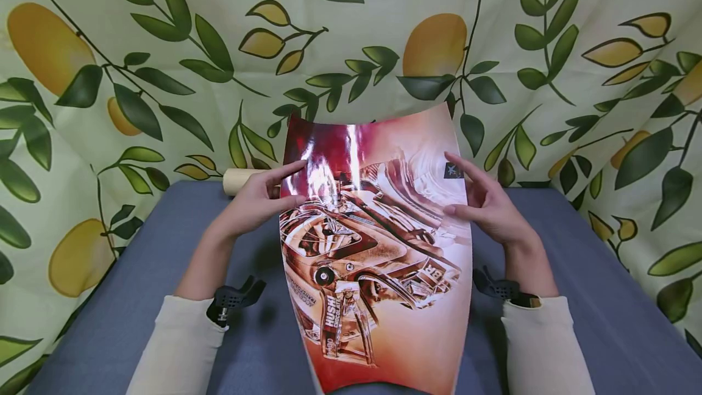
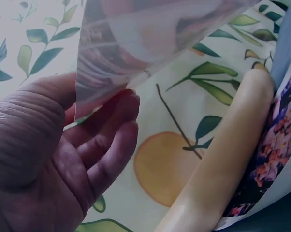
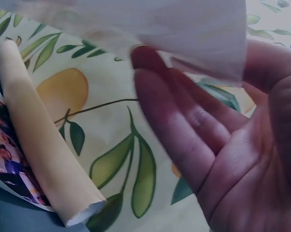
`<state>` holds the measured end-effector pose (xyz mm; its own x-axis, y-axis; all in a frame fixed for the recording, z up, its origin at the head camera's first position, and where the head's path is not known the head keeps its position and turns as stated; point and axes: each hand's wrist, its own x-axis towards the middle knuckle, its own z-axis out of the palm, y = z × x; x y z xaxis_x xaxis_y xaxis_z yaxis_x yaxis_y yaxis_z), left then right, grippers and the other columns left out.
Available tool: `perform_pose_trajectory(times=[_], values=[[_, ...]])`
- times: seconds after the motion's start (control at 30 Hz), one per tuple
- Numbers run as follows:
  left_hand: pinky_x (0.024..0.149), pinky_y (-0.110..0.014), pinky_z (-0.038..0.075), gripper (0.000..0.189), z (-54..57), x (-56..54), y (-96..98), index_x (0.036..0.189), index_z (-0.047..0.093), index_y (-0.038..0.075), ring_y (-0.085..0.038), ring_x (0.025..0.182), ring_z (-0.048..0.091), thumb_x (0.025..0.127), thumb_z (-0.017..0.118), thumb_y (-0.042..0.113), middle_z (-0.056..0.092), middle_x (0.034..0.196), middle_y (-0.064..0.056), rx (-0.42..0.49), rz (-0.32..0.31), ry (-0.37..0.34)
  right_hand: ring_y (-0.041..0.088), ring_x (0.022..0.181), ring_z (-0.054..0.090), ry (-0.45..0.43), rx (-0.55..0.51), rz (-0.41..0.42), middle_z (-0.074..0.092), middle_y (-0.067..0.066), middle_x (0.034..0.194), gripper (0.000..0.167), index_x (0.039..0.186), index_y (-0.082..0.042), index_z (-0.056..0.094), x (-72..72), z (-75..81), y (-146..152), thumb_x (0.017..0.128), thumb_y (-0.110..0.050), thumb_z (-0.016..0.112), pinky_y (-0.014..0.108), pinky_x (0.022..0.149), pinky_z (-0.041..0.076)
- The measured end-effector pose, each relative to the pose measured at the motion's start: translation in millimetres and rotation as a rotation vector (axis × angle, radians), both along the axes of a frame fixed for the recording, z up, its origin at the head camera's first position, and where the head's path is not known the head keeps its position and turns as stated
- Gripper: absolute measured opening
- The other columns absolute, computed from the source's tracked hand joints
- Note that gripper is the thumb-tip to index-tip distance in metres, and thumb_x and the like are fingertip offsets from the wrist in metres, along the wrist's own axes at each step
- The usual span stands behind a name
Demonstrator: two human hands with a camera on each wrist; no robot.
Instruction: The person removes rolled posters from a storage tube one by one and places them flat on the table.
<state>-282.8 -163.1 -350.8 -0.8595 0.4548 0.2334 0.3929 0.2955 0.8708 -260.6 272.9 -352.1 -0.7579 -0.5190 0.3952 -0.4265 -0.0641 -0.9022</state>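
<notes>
A glossy poster [image 1: 384, 261] printed with a brown and red picture of a motorcycle is held up by its two side edges, its top and bottom edges curving. My left hand [image 1: 252, 200] pinches the left edge, thumb in front. On the opposite edge my right hand [image 1: 490, 203] does the same, beside a small dark logo. The left wrist view shows that hand [image 2: 63, 150] with the sheet's corner between thumb and fingers. From the right wrist, a pale sheet corner hangs at the other hand [image 3: 218, 130].
Behind the poster, a beige cardboard tube [image 1: 236, 181] lies at the back of the blue-covered table [image 1: 576, 297]. A second printed sheet in pink and purple [image 2: 276, 154] lies along the tube. A leaf-and-fruit patterned cloth [image 1: 340, 29] hangs behind and at the sides.
</notes>
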Motion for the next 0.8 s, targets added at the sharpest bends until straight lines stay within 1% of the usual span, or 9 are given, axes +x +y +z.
perform_pose_trajectory(times=[0.03, 0.13, 0.17, 0.23, 0.3, 0.4, 0.53, 0.63, 0.8], values=[[0.055, -0.024, 0.042, 0.068, -0.1, 0.1, 0.8, 0.155, 0.043, 0.018, -0.01, 0.052, 0.038, 0.093, 0.072, 0.013, 0.055, 0.12, -0.015, -0.014, 0.016, 0.003, 0.011, 0.101, 0.074, 0.007, 0.02, -0.016, 0.066, 0.001, 0.127, 0.091, 0.162, -0.013, 0.024, 0.6, 0.4, 1.3, 0.086, 0.024, 0.057, 0.03, 0.076, 0.063], [0.057, -0.023, 0.047, 0.074, -0.4, 0.4, 1.3, 0.153, 0.045, 0.021, -0.007, 0.06, 0.052, 0.088, 0.079, 0.015, 0.06, 0.12, -0.017, -0.013, 0.038, -0.018, 0.009, 0.095, 0.073, 0.032, 0.081, -0.082, 0.071, -0.002, 0.118, 0.087, 0.159, -0.01, 0.031, 1.7, 1.4, 4.2, 0.084, 0.022, 0.062, 0.027, 0.075, 0.062], [0.059, -0.023, 0.048, 0.074, 0.0, 0.8, 1.0, 0.153, 0.046, 0.02, -0.007, 0.066, 0.057, 0.088, 0.079, 0.014, 0.061, 0.126, -0.016, -0.006, 0.04, -0.023, 0.008, 0.091, 0.072, 0.047, 0.106, -0.107, 0.072, -0.003, 0.114, 0.085, 0.158, -0.009, 0.034, 1.8, 1.6, 4.8, 0.084, 0.021, 0.063, 0.024, 0.073, 0.061], [0.064, -0.023, 0.051, 0.074, 0.6, 1.7, 0.5, 0.153, 0.046, 0.02, -0.009, 0.082, 0.065, 0.087, 0.079, 0.011, 0.063, 0.126, -0.018, 0.016, 0.034, -0.043, 0.006, 0.084, 0.07, 0.071, 0.15, -0.145, 0.073, -0.004, 0.106, 0.08, 0.154, -0.006, 0.04, 1.8, 2.0, 5.5, 0.083, 0.019, 0.066, 0.021, 0.069, 0.058], [0.067, -0.023, 0.052, 0.074, 0.8, 1.8, 0.0, 0.153, 0.046, 0.019, -0.011, 0.091, 0.068, 0.087, 0.079, 0.01, 0.063, 0.133, -0.017, 0.03, 0.027, -0.044, 0.007, 0.074, 0.064, 0.095, 0.19, -0.178, 0.072, -0.005, 0.099, 0.078, 0.152, -0.005, 0.043, 1.4, 2.3, 5.3, 0.082, 0.017, 0.068, 0.021, 0.062, 0.053], [0.063, -0.022, 0.049, 0.074, 0.9, 2.2, -0.5, 0.152, 0.047, 0.019, -0.011, 0.086, 0.065, 0.087, 0.08, 0.01, 0.064, 0.131, -0.016, 0.035, 0.028, -0.028, 0.005, 0.063, 0.054, 0.114, 0.249, -0.217, 0.068, -0.008, 0.089, 0.079, 0.154, -0.007, 0.042, 1.0, 2.8, 4.3, 0.083, 0.014, 0.071, 0.024, 0.054, 0.046], [0.058, -0.024, 0.044, 0.073, 1.2, 2.0, -1.4, 0.151, 0.049, 0.02, -0.01, 0.077, 0.059, 0.086, 0.081, 0.011, 0.063, 0.129, -0.013, 0.042, 0.031, -0.007, 0.004, 0.073, 0.066, 0.043, 0.256, -0.197, 0.072, -0.011, 0.1, 0.088, 0.159, -0.011, 0.032, 0.7, 3.4, 3.0, 0.085, 0.011, 0.072, 0.022, 0.06, 0.055], [0.055, -0.026, 0.041, 0.073, 2.2, 1.8, -3.0, 0.152, 0.049, 0.019, -0.011, 0.071, 0.054, 0.086, 0.081, 0.012, 0.061, 0.128, -0.01, 0.038, 0.037, 0.006, 0.011, 0.085, 0.074, -0.015, 0.227, -0.168, 0.075, -0.006, 0.111, 0.089, 0.16, -0.011, 0.028, 0.9, 3.7, 2.6, 0.085, 0.011, 0.072, 0.026, 0.068, 0.061], [0.054, -0.027, 0.042, 0.073, 2.6, 0.8, -5.6, 0.151, 0.049, 0.018, -0.011, 0.074, 0.058, 0.086, 0.08, 0.01, 0.062, 0.128, -0.011, 0.063, 0.039, -0.012, 0.01, 0.085, 0.075, -0.045, 0.172, -0.157, 0.078, -0.006, 0.108, 0.088, 0.16, -0.011, 0.029, 1.9, 3.6, 2.1, 0.086, 0.014, 0.069, 0.026, 0.068, 0.061]])
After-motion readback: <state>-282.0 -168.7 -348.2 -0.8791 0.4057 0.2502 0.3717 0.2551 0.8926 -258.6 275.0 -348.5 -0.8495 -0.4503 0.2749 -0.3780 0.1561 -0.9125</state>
